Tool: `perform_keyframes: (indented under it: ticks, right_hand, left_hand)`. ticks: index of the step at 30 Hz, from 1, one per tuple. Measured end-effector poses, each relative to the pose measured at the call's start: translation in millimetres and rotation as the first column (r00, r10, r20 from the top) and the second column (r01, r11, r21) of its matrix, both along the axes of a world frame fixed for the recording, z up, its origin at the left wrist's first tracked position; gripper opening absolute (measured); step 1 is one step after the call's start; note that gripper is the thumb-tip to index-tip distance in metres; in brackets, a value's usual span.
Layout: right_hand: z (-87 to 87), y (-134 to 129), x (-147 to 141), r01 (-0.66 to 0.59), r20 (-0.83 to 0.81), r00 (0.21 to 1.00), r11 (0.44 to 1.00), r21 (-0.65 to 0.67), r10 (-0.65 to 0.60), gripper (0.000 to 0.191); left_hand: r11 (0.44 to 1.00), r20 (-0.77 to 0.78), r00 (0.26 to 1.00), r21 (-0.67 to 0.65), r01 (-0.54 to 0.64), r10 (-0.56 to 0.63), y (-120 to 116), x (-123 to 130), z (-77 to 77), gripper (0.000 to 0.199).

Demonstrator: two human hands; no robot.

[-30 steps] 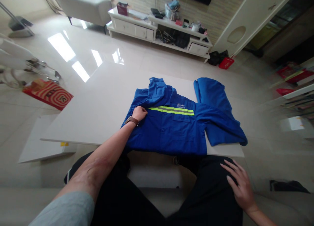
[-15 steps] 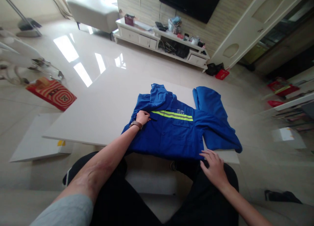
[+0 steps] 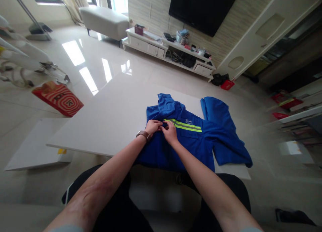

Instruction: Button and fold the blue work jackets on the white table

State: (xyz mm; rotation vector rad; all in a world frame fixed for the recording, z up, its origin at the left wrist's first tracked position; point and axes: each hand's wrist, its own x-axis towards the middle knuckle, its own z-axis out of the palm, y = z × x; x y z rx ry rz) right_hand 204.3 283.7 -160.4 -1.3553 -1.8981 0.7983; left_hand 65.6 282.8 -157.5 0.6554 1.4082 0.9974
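A blue work jacket point(image 3: 186, 148) with a yellow-and-grey reflective strip and white chest print lies front up on the white table point(image 3: 100, 124). Its collar is bunched at the far side, and one sleeve point(image 3: 226, 138) spreads to the right. My left hand point(image 3: 154, 126), a brown-strapped watch on its wrist, pinches the cloth at the chest, by the strip's left end. Fingertips of my right hand point(image 3: 170, 132) meet the left ones there, also closed on the cloth. The exact bit of fabric between them is hidden by the fingers.
A red patterned paper bag point(image 3: 60, 99) stands on the floor left of the table. Beyond it are a light bench point(image 3: 105, 22), a long white TV cabinet point(image 3: 148, 47) with clutter on top, and a wall TV point(image 3: 201, 10). My dark-trousered legs are under the near table edge.
My right hand has moved from the jacket's near right corner up and left to the chest, joining my left hand. Its spread fingers have closed. My left hand stays at the chest.
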Motion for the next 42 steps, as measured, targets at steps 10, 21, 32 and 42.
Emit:
perform_keyframes:
  ticks: [10,21,32,42]
  right_hand:
    - [-20.2,2,21,-0.106,-0.067,0.991,0.989,0.105,0.113,0.026]
    - [-22.4,5,19,-0.071,-0.038,0.996,0.977,0.199,0.081,0.015]
    - [-17.7,11,23,-0.139,-0.088,0.984,0.981,0.137,0.152,0.013]
    - [-15.1,14,21,-0.172,-0.036,0.982,0.958,0.228,0.185,0.006]
  left_hand:
    - [0.996,0.196,0.978,-0.067,-0.058,0.070,-6,-1,7.2,0.004]
    - [0.995,0.218,0.973,-0.071,-0.066,0.080,-9,-3,12.0,0.012]
    - [0.999,0.210,0.978,-0.044,0.005,0.005,-4,-8,4.9,0.014]
    - [0.998,0.249,0.968,-0.050,0.030,-0.016,-6,-10,4.3,0.005]
